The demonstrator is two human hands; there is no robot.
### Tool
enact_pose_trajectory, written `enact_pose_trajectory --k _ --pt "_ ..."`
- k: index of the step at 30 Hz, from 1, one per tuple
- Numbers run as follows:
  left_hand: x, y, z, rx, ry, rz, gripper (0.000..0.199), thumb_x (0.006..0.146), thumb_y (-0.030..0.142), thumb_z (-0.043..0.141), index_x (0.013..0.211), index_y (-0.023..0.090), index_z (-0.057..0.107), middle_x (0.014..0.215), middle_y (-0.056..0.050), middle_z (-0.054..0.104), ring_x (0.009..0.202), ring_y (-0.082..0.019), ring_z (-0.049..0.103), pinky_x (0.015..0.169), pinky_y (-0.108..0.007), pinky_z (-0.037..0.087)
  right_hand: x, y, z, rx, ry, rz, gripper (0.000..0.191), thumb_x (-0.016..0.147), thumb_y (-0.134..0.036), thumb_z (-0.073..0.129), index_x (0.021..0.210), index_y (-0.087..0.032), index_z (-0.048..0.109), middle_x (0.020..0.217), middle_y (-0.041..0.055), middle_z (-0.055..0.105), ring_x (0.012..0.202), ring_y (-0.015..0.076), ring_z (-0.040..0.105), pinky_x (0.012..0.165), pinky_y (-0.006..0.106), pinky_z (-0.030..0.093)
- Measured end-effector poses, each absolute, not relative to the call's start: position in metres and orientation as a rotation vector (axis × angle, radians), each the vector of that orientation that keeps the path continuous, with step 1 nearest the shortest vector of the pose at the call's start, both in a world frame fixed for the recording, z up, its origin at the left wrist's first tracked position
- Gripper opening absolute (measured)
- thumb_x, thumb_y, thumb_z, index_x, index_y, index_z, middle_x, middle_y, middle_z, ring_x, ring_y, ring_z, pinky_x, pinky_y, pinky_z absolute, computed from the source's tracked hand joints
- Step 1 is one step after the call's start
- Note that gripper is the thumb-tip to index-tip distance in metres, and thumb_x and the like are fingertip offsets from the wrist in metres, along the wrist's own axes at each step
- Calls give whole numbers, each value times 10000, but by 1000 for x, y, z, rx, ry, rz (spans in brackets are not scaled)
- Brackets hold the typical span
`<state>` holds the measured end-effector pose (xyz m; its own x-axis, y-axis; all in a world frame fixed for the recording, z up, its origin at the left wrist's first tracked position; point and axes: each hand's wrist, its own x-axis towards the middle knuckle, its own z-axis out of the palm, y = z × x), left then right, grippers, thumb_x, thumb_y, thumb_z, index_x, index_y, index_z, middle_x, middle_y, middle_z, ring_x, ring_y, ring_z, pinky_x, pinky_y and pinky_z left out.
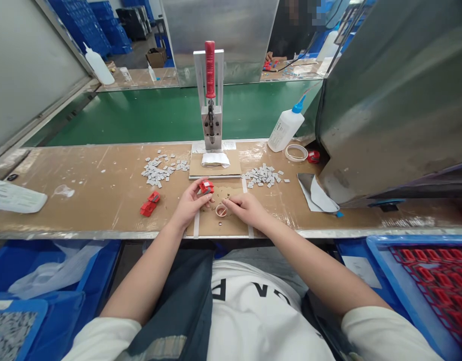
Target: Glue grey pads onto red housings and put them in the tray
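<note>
My left hand (193, 201) pinches a small red plastic part (206, 187) with a grey piece on it, in front of the press base. Just right of it, my right hand (246, 208) is closed with its fingertips at the rim of a small round cup (220, 210). What those fingers hold is too small to make out. The cup stands on the cardboard-covered bench and has something reddish inside. Two more red plastic parts (150, 203) lie left of my left hand. Loose grey pieces form a left pile (157, 170) and a right pile (263, 175).
A toggle press (211, 120) with a red handle stands behind my hands. Beyond runs a green belt (140, 118). On the right are a white bottle (286, 130), a tape roll (296, 153) and a blue tray (379, 255) of red parts. Another person's hand (269, 56) shows across the belt.
</note>
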<state>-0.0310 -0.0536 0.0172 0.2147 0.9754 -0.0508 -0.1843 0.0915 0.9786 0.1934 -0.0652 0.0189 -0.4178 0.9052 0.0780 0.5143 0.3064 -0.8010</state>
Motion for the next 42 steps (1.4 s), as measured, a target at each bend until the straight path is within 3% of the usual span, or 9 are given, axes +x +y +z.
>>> enact_pose_trajectory --k 6,12,15,21,27,32,42 --pt "-35 -48 12 1091 953 1151 595 750 430 937 1195 186 627 1180 -113 745 821 -179 735 686 -274 544 198 -68 15 -1234 -1825 1081 702 980 -739 501 567 -213 290 572 -42 251 559 90 262 549 280 199" --pt "-36 -46 10 1070 962 1174 652 721 376 970 1279 178 696 1294 -148 754 1168 -271 718 959 -362 579 203 -68 16 -1188 -1823 997 695 988 -740 482 580 -221 267 592 -41 244 571 94 269 566 284 215" --pt "-34 -47 11 1096 945 1188 661 736 379 964 1316 188 712 1256 -126 769 1180 -256 713 1062 -390 546 205 -67 15 -1173 -1912 992 671 1007 -700 476 591 -219 260 596 -45 239 575 96 268 577 284 218" --pt "-29 -45 12 1102 972 1188 703 747 396 956 1360 210 665 1183 -84 749 1084 -235 738 1009 -381 569 208 -64 18 -1150 -2125 966 561 1050 -551 482 623 -204 377 584 -45 388 586 102 350 611 278 244" --pt "-27 -40 10 1144 1032 1174 632 651 295 1008 1153 184 641 1103 -69 767 1008 -203 751 1007 -372 587 211 -65 22 -1106 -2261 811 325 1030 -388 558 766 -199 568 693 -14 586 650 120 467 651 261 280" --pt "-29 -39 5 1199 1051 1098 704 652 305 999 1257 177 664 1110 -93 786 1055 -243 751 1049 -444 590 209 -59 11 -1080 -1905 709 287 974 -321 568 715 -211 514 629 -35 497 598 118 427 624 260 316" --pt "-30 -38 0 1440 1019 1101 594 720 329 959 1259 215 737 1332 -106 681 1129 -247 721 980 -379 618 189 -46 11 -1127 -1683 612 326 975 -385 582 703 -217 513 610 -37 480 590 121 424 609 273 321"
